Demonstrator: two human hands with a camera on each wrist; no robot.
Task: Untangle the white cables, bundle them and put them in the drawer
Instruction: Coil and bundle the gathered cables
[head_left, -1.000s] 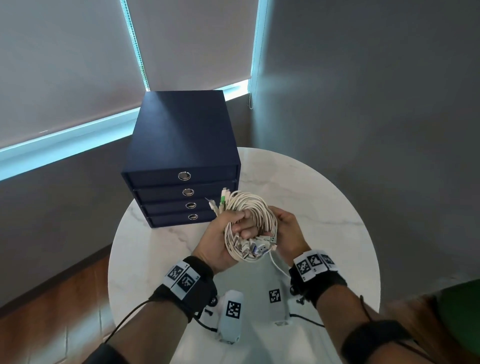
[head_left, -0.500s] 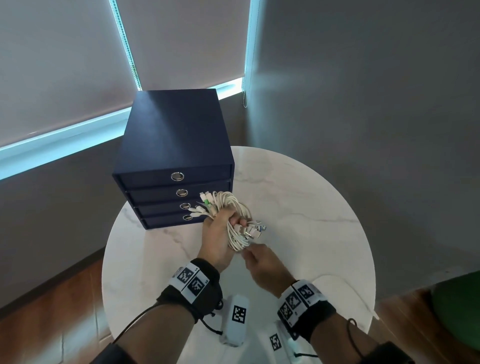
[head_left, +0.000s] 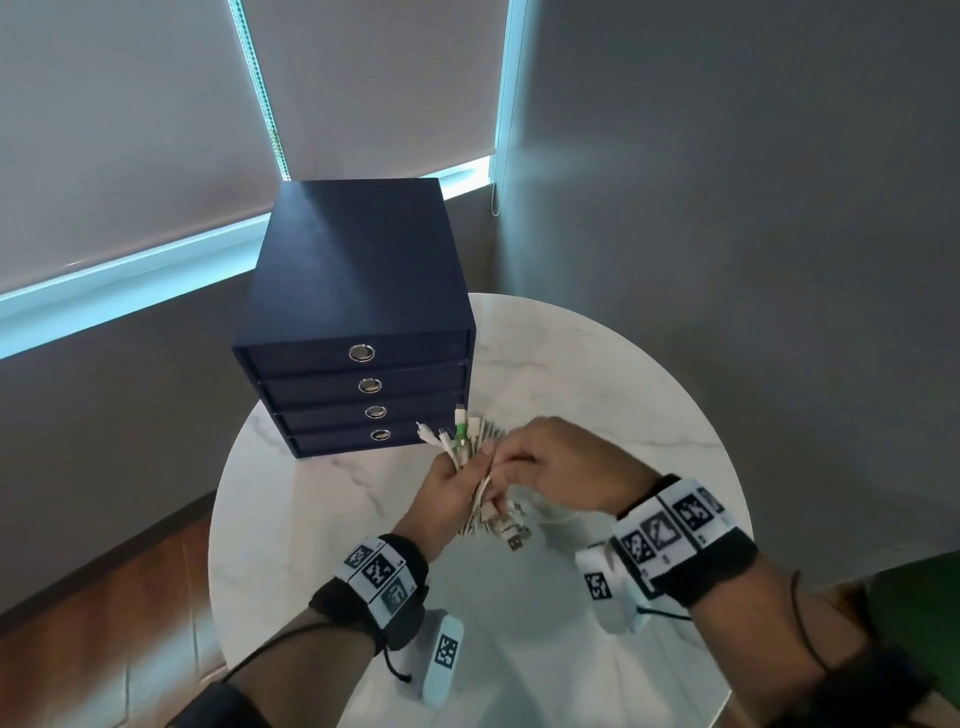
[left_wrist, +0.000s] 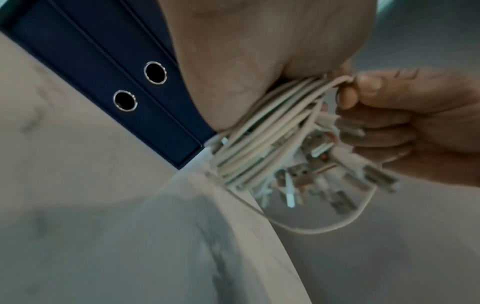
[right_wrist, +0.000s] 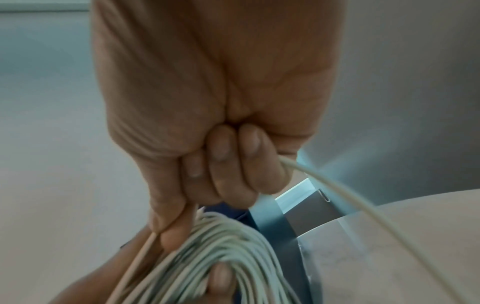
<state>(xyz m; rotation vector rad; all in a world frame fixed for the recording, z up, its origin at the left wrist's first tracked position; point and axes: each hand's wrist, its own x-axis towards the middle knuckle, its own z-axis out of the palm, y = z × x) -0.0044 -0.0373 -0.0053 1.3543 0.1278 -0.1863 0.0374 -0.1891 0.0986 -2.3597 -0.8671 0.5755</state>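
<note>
Grey walls and drawn blinds are closing in behind the round marble surface (head_left: 597, 364) over which I am working. My left hand (head_left: 447, 488) is clamping the coiled white cables (left_wrist: 262, 144) in a fist just above the surface, plug ends sticking out above and below it. My right hand (head_left: 561, 467) is pressing against it from the right, fingers curled, pinching one loose strand (right_wrist: 337, 185) that is looping free under the bundle.

I am judging this to be the binding step: winding that strand round the coil. To do it well I should be keeping the left fist tight so the loops are not springing apart, pulling the strand snug, and watching the dangling plugs (left_wrist: 335, 181), which could be snagging it.

Just beyond my left hand, the navy drawer unit (head_left: 358, 280) is standing with all four drawers closed; its ring pulls (head_left: 362, 353) are facing me. A drawer has to be opened before the bundle goes in, and both my hands are occupied. Wrist cameras with tags are hanging below my wrists.
</note>
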